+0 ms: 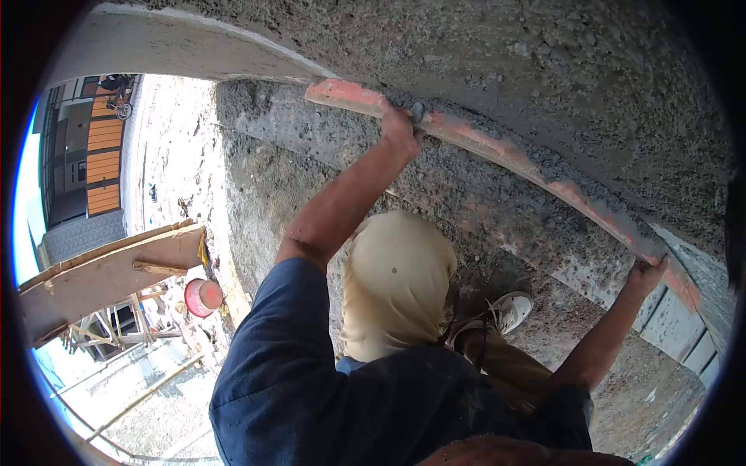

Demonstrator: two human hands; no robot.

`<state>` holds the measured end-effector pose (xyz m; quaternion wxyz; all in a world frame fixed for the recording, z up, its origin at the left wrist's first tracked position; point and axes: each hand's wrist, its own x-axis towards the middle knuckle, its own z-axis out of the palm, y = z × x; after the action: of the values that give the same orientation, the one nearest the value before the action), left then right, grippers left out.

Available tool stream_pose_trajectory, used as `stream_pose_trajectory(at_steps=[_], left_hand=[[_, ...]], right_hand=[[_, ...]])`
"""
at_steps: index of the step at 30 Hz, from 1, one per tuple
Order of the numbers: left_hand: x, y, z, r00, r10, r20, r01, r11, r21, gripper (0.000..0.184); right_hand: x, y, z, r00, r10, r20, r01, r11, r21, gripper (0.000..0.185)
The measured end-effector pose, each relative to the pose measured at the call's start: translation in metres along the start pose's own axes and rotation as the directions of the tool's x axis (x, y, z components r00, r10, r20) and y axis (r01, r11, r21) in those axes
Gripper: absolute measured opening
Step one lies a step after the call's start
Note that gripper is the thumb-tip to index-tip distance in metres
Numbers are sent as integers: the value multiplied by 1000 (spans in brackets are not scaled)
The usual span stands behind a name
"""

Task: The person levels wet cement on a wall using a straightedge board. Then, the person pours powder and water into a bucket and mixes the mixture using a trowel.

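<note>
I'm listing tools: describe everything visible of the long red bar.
The long, narrow bar is faded red, with grey mortar along its wall-side edge; its material is unclear. It looks bowed, perhaps from lens distortion, and slants down rightward in view, against the rough wall. The left hand grips it toward the upper-left end, the right hand near the other.

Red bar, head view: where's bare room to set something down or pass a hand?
Bare: grey ground between the left forearm and sunlit strip. A hand could probably reach the red bar between left hand and right hand. Crowded: beige fabric and shoe; clutter around the red bucket.
</note>
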<state>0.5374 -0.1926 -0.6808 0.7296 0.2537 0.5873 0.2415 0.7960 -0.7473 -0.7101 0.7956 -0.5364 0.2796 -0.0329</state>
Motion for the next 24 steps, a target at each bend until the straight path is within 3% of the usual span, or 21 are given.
stream_pose_trajectory(at_steps=[5,8,10,12,15,16,19,22,24], left_hand=[[-30,-6,-4,979,-18,201,13,999,29,54],[-21,10,-14,988,3,153,7,998,-68,53],[50,24,-58,935,211,286,-127,950,-285,52],[79,47,-71,967,198,161,-156,958,-242,52],[142,67,-99,945,280,167,-239,944,-228,49],[126,73,-88,964,252,82,-231,952,-199,46],[68,81,-58,969,244,34,-231,948,-218,43],[-1,70,-14,948,273,-163,-299,940,-165,39],[-24,59,0,948,290,-128,-308,941,-144,38]], right_hand=[[5,-23,3,998,55,14,-54,998,-30,48],[-14,-16,23,998,56,16,-55,998,-27,51],[-33,-1,38,999,45,22,-44,998,-42,52],[-52,24,52,999,39,-28,-41,997,-69,51],[-82,52,73,1000,28,-3,-28,998,-49,52],[-87,47,79,999,34,-41,-36,998,-59,51],[-66,28,66,1000,-23,8,23,1000,-10,52],[-39,-7,49,996,-85,-15,85,996,6,54],[-9,-29,32,997,-79,-26,79,997,10,54]])
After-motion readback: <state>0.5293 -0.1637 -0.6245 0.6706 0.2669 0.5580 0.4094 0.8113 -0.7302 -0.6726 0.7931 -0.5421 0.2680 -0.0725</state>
